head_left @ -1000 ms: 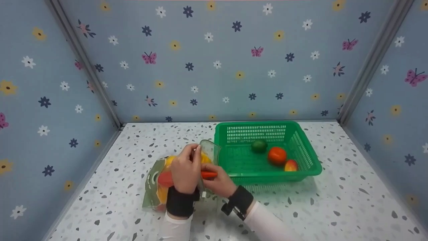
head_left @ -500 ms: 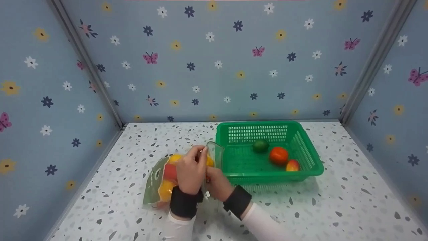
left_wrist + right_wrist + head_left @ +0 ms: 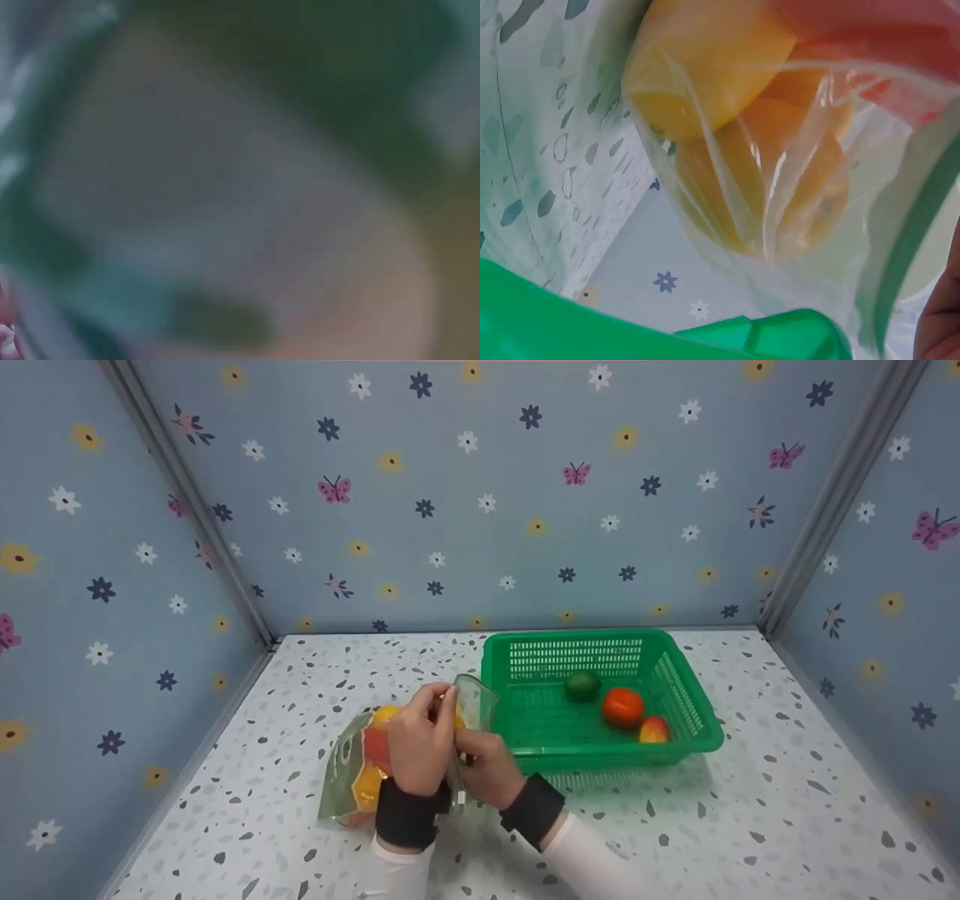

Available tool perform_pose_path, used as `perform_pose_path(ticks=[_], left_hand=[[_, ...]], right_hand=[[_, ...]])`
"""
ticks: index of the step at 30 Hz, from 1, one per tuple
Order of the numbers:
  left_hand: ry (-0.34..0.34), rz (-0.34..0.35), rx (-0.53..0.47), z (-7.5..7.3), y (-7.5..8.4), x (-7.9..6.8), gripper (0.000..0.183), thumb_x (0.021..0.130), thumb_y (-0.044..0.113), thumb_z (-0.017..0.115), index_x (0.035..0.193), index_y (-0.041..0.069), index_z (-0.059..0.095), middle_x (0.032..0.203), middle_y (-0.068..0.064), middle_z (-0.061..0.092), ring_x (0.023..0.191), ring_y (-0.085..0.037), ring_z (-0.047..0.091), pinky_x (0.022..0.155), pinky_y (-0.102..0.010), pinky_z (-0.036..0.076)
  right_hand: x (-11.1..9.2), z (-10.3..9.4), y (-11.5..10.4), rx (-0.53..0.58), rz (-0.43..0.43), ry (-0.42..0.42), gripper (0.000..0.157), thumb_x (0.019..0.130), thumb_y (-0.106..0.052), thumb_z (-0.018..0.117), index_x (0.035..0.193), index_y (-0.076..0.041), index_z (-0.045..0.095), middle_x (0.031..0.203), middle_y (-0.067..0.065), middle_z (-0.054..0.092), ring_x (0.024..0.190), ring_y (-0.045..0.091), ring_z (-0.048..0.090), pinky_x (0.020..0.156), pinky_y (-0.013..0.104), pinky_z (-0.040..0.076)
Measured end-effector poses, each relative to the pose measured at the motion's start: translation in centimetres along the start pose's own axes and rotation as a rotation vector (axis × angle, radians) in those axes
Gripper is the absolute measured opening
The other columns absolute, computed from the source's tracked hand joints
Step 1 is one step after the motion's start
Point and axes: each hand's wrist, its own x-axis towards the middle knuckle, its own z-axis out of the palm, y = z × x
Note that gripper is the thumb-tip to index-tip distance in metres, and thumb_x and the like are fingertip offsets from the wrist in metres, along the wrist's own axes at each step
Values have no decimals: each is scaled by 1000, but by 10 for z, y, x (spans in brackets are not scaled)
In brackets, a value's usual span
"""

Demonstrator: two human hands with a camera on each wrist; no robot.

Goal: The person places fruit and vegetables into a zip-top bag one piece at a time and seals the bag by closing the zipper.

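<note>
My left hand (image 3: 421, 746) pinches the upper edge of a clear plastic zip bag (image 3: 339, 784) with a green printed panel. Yellow fruits (image 3: 765, 172) and a red item (image 3: 907, 71) show through the film. My right hand (image 3: 491, 769) is at the bag's mouth with bent fingers. Its fingertips are hidden, so I cannot tell what they hold. In the right wrist view, part of that hand shows at the right edge beside the bag's green strip (image 3: 911, 232). The left wrist view is too blurred to read.
A green plastic basket (image 3: 592, 751) stands right beside the bag. Inside it lie a dark green fruit (image 3: 583, 686), an orange-red round fruit (image 3: 622, 709) and a red-yellow fruit (image 3: 654, 730). Flower-patterned walls (image 3: 495, 532) enclose the speckled table (image 3: 720, 840) behind and at the sides.
An orange-red elongated item, held by the right hand a second ago at the bag's mouth, has gone from view there. The left hand keeps its pinch on the bag.
</note>
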Motion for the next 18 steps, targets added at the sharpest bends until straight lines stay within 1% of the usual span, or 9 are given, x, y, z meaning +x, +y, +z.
perform_pose_path(ticks=[2,4,6,8,10,11,13,15,18], left_hand=[[1,5,-7,0,0,0,10,97,9,70,95,0,73,67,-9,63,55,-14,50,53,-26,44],[5,3,-19,0,0,1,10,97,9,70,95,0,73,67,-9,63,56,-13,49,53,-24,43],[8,-5,-35,0,-1,1,10,97,8,69,95,0,73,67,-9,63,56,-11,47,52,-22,41],[11,-18,-56,-1,-2,2,10,98,8,69,96,-1,73,66,-9,61,56,-9,45,52,-19,39],[9,-32,-78,-1,-2,3,11,99,8,68,97,-1,73,65,-8,59,56,-8,43,52,-17,37],[6,-40,-88,-2,-1,3,11,99,9,67,97,-1,73,65,-8,57,56,-7,42,52,-17,36],[2,-54,-100,-2,-1,3,12,99,9,67,97,-1,73,63,-7,54,56,-6,41,52,-17,35],[-1,-60,-105,-3,0,3,12,100,9,67,97,0,73,63,-6,52,56,-6,40,52,-17,35],[-4,-73,-98,-2,-1,2,12,99,10,67,97,0,74,63,-6,53,56,-6,41,52,-18,36]], right_hand=[[-1,1,0,-5,7,-18,20,86,11,71,78,-5,62,64,9,52,58,14,43,59,16,35],[-1,0,0,-20,22,-72,22,84,13,70,76,-5,61,63,9,52,61,10,41,63,14,33],[0,-3,1,-33,39,-161,23,83,15,69,76,-6,62,65,8,55,64,8,43,65,12,33],[2,-7,0,-47,60,-259,23,81,17,66,76,-5,63,67,8,58,66,8,45,66,11,34],[5,-13,-1,-112,62,-346,22,82,16,66,77,-6,66,71,7,63,68,10,51,67,12,39],[7,-16,-1,-151,66,-375,22,83,15,66,77,-5,67,73,7,64,70,11,54,68,14,42],[10,-21,-2,-243,68,-421,22,86,13,65,78,-6,72,79,7,69,76,15,61,72,18,49],[11,-23,-3,-327,58,-465,19,90,9,66,83,-6,76,87,6,72,84,17,66,78,24,55],[13,-25,-9,-372,64,-502,17,93,6,65,90,-6,78,92,6,73,89,19,66,83,27,57]])
